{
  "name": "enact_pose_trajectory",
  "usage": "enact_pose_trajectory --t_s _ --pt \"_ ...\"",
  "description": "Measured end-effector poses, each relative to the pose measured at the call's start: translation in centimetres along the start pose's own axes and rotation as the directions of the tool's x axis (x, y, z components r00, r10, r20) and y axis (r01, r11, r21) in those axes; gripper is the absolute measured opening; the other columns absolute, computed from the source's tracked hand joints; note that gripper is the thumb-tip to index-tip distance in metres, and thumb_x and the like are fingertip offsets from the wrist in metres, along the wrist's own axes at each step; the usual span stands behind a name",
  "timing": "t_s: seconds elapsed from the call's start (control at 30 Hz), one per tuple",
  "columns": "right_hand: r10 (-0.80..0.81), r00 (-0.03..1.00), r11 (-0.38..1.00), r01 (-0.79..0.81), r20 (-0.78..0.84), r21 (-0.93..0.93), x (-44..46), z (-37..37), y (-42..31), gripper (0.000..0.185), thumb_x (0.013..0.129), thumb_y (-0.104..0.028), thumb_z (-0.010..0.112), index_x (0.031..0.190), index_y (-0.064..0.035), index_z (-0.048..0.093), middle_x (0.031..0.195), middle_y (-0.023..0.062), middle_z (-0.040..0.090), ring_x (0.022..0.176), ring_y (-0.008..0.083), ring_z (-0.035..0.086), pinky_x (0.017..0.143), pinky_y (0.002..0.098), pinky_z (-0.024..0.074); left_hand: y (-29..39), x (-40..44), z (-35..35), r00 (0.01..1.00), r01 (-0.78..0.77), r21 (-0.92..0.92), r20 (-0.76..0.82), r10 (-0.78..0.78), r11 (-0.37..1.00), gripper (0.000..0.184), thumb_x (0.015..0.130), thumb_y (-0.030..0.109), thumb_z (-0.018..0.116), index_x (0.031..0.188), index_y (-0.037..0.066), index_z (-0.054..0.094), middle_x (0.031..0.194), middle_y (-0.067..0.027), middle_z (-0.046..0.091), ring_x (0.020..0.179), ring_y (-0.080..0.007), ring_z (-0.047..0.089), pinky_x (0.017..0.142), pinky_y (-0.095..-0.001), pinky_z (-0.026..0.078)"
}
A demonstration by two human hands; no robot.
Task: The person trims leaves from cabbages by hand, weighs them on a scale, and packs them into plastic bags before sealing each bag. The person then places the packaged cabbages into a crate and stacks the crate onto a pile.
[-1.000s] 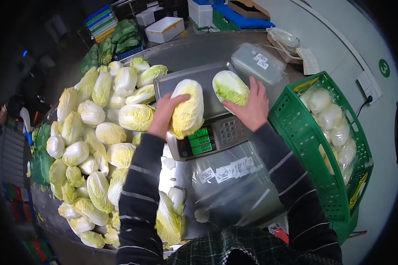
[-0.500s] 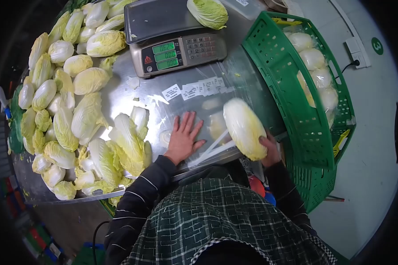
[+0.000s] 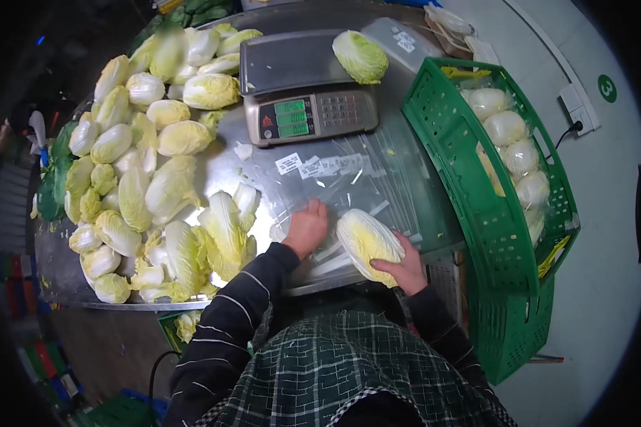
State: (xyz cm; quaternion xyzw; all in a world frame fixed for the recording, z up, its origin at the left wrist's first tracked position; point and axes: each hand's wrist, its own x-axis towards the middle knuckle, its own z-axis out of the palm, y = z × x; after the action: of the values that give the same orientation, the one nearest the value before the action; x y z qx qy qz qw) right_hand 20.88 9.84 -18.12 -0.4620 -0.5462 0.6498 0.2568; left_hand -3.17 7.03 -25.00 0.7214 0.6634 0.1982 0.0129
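Observation:
My right hand (image 3: 404,269) grips the lower end of a napa cabbage (image 3: 367,244), which tilts over the near edge of the metal table. To its left, my left hand (image 3: 308,226) has its fingers curled in over clear plastic bags (image 3: 335,193) spread on the tabletop; what its fingertips pinch, if anything, is hidden. Several printed white labels (image 3: 327,166) lie just beyond. Behind them stands a digital scale (image 3: 310,117) with a lit green display, and another cabbage (image 3: 361,57) rests on its plate.
Several loose napa cabbages (image 3: 132,192) are heaped over the left of the metal table (image 3: 229,165). On the right, a green crate (image 3: 470,178) holds wrapped cabbages (image 3: 520,158), with another green crate (image 3: 513,327) below it. A wall socket (image 3: 573,107) is farther right.
My left hand has gone from lying flat with fingers spread to curled. My right hand has brought the cabbage leftward. The whole view has shifted, with the scale now lower and farther right.

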Motion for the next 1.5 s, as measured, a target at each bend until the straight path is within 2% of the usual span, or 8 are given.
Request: enact_pose_trajectory --t_s 0.27,0.57,0.8,0.9,0.97,1.03,1.17,1.5 --pt "0.012 1.000 1.000 -0.012 0.001 -0.007 0.1 -0.2 0.8 0.076 0.065 0.001 0.077 0.129 0.0100 0.037 0.117 0.0151 0.056 0.107 0.0192 0.055 0.093 0.0300 0.0428 -1.8 -0.8 -3.9 0.941 -0.337 0.150 0.098 0.325 0.930 0.021 0.071 0.012 0.057 0.087 -0.001 0.059 0.105 -0.0211 0.055 0.083 -0.0330 0.059 0.071 -0.0428 0.051" --pt "0.276 0.958 0.729 -0.262 0.078 0.632 0.2 0.8 -0.6 0.054 0.075 -0.002 0.067 0.124 0.0057 0.046 0.109 0.0134 0.060 0.098 0.0219 0.060 0.085 0.0326 0.0479 2.4 1.5 -7.6 0.973 0.160 -0.385 0.218 -0.079 0.909 0.082 0.060 -0.003 0.053 0.138 0.009 0.034 0.145 -0.0085 0.033 0.098 -0.0308 0.060 0.071 -0.0356 0.052" --pt "-0.470 0.856 0.870 0.407 -0.216 -0.280 2.7 4.2 0.5 0.052 0.078 -0.012 0.068 0.124 0.0020 0.046 0.111 0.0134 0.060 0.097 0.0211 0.060 0.081 0.0323 0.0496 6.2 3.1 -9.1 0.868 -0.418 -0.346 0.123 0.482 0.840 0.076 0.062 -0.005 0.054 0.136 0.011 0.040 0.141 -0.0065 0.040 0.078 -0.0303 0.064 0.056 -0.0337 0.052" --pt "-0.190 0.925 0.971 0.127 -0.328 -0.204 3.2 4.3 1.5 0.051 0.079 -0.013 0.068 0.123 0.0030 0.047 0.108 0.0136 0.061 0.095 0.0206 0.061 0.078 0.0310 0.0500 6.6 1.3 -10.0 0.863 -0.483 -0.255 0.020 0.504 0.838 0.063 0.068 0.000 0.057 0.130 0.012 0.049 0.133 -0.0095 0.048 0.067 -0.0226 0.062 0.055 -0.0324 0.051" --pt "0.200 0.979 0.694 -0.107 -0.048 0.712 0.9 3.3 -0.4 0.047 0.082 -0.017 0.066 0.121 0.0047 0.049 0.106 0.0137 0.062 0.094 0.0220 0.063 0.079 0.0312 0.0506 4.0 -1.8 -8.4 0.813 -0.579 -0.100 -0.140 0.565 0.809 0.059 0.066 0.003 0.064 0.124 0.006 0.052 0.128 -0.0167 0.051 0.068 -0.0223 0.060 0.057 -0.0315 0.049" --pt "0.241 0.969 0.586 -0.106 -0.049 0.803 0.3 3.5 0.2 0.045 0.084 -0.019 0.064 0.119 0.0059 0.051 0.106 0.0135 0.062 0.094 0.0225 0.064 0.080 0.0323 0.0516 4.8 -2.0 -6.6 0.884 -0.149 -0.042 -0.454 0.114 0.988 0.060 0.066 0.008 0.069 0.124 0.003 0.051 0.119 -0.0187 0.056 0.068 -0.0231 0.058 0.060 -0.0326 0.048" --pt "0.124 0.987 0.389 -0.144 0.103 0.910 1.0 4.2 0.7 0.043 0.087 -0.024 0.061 0.117 0.0061 0.052 0.107 0.0129 0.062 0.092 0.0222 0.064 0.079 0.0332 0.0527 5.1 -1.1 -3.8 0.755 0.651 -0.594 0.443 -0.484 0.472 0.019 0.079 0.008 0.058 0.092 -0.005 0.062 0.073 -0.0197 0.063 0.067 -0.0317 0.063 0.059 -0.0395 0.046" --pt "-0.270 0.931 0.914 0.328 -0.245 0.240 2.2 6.4 0.2 0.090 0.070 -0.011 0.077 0.140 0.0035 0.023 0.114 0.0141 0.059 0.103 0.0179 0.056 0.088 0.0282 0.0458 5.3 -4.3 -14.0 0.999 0.002 -0.427 -0.030 -0.016 0.904 0.047 0.065 0.028 0.077 0.099 0.000 0.063 0.091 -0.0194 0.064 0.084 -0.0300 0.063 0.070 -0.0372 0.049"
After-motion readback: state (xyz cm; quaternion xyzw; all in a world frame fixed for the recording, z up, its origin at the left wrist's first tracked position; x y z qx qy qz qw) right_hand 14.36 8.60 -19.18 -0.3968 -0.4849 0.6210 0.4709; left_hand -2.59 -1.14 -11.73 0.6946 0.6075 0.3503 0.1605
